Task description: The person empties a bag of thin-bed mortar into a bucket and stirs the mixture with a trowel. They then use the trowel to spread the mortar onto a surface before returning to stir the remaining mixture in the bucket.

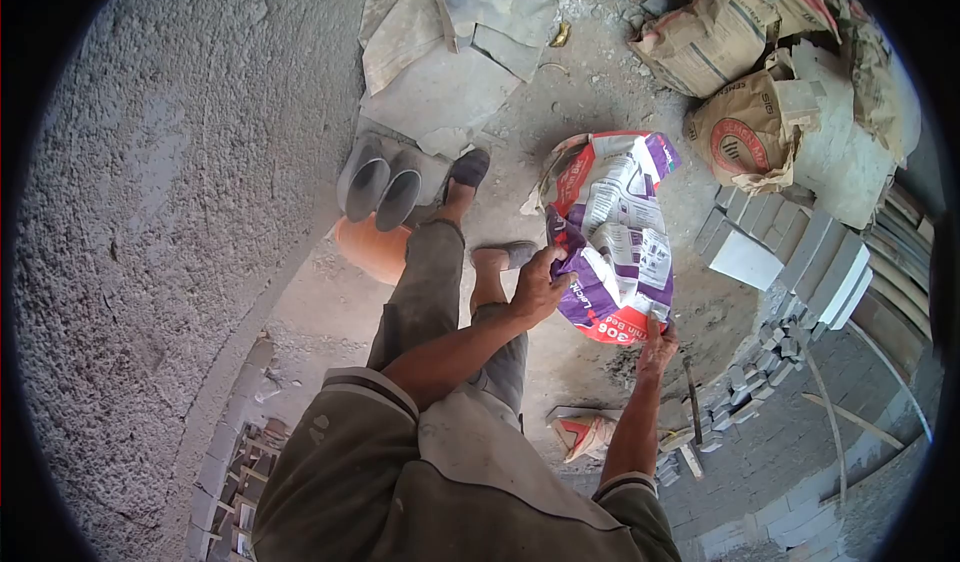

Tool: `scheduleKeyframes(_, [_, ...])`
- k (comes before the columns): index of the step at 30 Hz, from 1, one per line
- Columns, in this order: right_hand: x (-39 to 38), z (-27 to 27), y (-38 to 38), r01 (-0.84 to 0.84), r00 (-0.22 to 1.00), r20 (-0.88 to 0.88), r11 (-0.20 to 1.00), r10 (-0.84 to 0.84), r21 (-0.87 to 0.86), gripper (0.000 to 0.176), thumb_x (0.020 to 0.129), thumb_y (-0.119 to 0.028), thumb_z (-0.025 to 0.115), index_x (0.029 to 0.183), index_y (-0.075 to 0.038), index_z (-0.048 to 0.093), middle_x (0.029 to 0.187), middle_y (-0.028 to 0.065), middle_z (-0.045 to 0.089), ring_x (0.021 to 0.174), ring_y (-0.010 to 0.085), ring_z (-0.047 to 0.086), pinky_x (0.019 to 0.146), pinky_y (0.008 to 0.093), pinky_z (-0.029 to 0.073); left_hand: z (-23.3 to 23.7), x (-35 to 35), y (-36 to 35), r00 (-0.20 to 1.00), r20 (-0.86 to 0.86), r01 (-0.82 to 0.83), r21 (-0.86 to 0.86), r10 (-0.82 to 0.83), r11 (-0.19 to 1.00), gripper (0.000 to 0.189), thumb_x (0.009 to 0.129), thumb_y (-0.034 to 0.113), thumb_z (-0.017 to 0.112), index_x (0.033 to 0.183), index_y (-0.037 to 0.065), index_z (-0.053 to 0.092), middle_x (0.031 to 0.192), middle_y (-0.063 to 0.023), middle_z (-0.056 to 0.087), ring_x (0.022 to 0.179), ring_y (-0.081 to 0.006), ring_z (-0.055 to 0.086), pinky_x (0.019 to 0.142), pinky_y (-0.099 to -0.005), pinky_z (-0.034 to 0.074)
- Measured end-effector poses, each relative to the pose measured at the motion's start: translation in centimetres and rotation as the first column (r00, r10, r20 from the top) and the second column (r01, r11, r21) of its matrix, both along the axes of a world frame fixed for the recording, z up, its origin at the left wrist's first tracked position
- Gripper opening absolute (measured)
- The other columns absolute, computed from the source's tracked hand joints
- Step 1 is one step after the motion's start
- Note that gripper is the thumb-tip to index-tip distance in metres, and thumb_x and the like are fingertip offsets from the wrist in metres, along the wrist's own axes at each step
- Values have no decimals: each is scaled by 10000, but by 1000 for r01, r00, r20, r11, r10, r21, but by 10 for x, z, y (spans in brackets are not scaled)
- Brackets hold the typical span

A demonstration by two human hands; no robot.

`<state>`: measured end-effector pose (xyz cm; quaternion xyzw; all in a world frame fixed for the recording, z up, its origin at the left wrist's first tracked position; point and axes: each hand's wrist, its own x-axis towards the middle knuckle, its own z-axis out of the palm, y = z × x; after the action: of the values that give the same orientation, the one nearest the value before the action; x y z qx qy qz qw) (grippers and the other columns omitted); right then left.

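Observation:
A crumpled red, white and purple printed bag (625,252), marked "306" and "Thin Bed", is spread out in front of me above the dusty floor. My left hand (541,288) grips its purple left edge, fingers curled around the folded material. At the bag's near red corner, my right hand (657,347) pinches the rim. The bag looks slack; whether anything is inside is hidden. A second, flatter bag edge (560,167) shows at its far left side, touching it or lying beneath it.
Grey rubber boots (380,188) and a rounded orange object (372,249) are by my legs. Brown cement bags (745,134) lie at the far right, near stacked grey blocks (785,237). A smaller red-and-white bag (585,435) lies near my right forearm. A rough wall (150,212) rises left.

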<state>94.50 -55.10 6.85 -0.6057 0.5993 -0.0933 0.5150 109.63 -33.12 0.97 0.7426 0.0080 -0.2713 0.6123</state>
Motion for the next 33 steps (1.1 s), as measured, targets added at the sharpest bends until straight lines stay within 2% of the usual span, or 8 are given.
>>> scheduleKeyframes(3, [2, 8, -9, -103, 993, -64, 995, 103, 2, 175, 820, -165, 698, 918, -31, 646, 821, -1, 621, 691, 82, 527, 643, 262, 433, 6, 9, -1, 978, -198, -56, 37, 62, 998, 320, 749, 116, 746, 978, 13, 547, 893, -159, 595, 774, -291, 591, 700, -368, 470])
scheduleKeyframes(12, [19, 14, -31, -205, 962, -192, 978, 195, -32, 231, 842, -203, 665, 929, 9, 633, 800, 11, 619, 674, 92, 525, 616, 277, 433, -4, 3, -6, 961, -116, -236, 124, 250, 964, 205, 776, 126, 727, 863, 28, 569, 804, -112, 552, 690, -221, 545, 628, -336, 448])
scheduleKeyframes(18, [-7, 3, -70, -291, 913, -266, 950, 311, 113, 254, 846, -241, 674, 901, 3, 629, 790, 27, 640, 641, 115, 566, 588, 278, 450, -12, -13, 0, 895, -390, -194, 97, 217, 976, 503, 799, 189, 727, 1160, 1, 431, 918, -155, 619, 804, -231, 614, 725, -349, 490])
scheduleKeyframes(20, [9, 10, -64, -108, 993, -36, 993, 110, 51, 315, 841, -292, 691, 997, -30, 612, 867, 33, 650, 723, 140, 613, 603, 298, 488, 2, -13, 4, 870, -474, -127, 53, 137, 990, 492, 807, 180, 715, 1165, 2, 429, 931, -160, 624, 824, -232, 623, 732, -343, 493])
scheduleKeyframes(23, [56, 37, -37, 244, 968, -110, 953, -227, 179, 386, 829, -315, 710, 1105, -83, 573, 988, 39, 643, 842, 163, 631, 678, 352, 526, 11, -5, 4, 808, -589, -16, 22, 26, 1000, 458, 823, 157, 688, 1174, 13, 432, 929, -161, 639, 837, -232, 643, 733, -336, 499])
scheduleKeyframes(29, [19, 29, -49, -35, 994, 112, 900, -15, 434, 348, 855, -202, 682, 1156, -79, 558, 1080, 40, 633, 933, 178, 629, 765, 364, 537, 9, 14, -6, 933, -337, -145, -38, 124, 989, 318, 862, 63, 649, 1129, 17, 483, 821, -55, 644, 730, -96, 598, 640, -255, 496])
scheduleKeyframes(32, [12, 16, -47, -6, 994, 109, 965, -24, 263, 280, 856, -185, 681, 1076, -32, 602, 973, 41, 656, 845, 130, 618, 719, 292, 510, 12, 11, -8, 910, -410, -158, -209, 60, 965, 408, 853, 55, 657, 1203, 23, 450, 909, -71, 628, 779, -122, 604, 712, -260, 506])
scheduleKeyframes(33, [2, 2, -50, -223, 971, -57, 969, 230, 104, 263, 850, -231, 687, 971, -10, 610, 889, 52, 649, 771, 132, 594, 673, 300, 489, 15, 11, -8, 892, -450, -200, -306, 44, 931, 438, 842, 62, 669, 1214, 33, 440, 927, -78, 615, 776, -140, 607, 722, -272, 510])
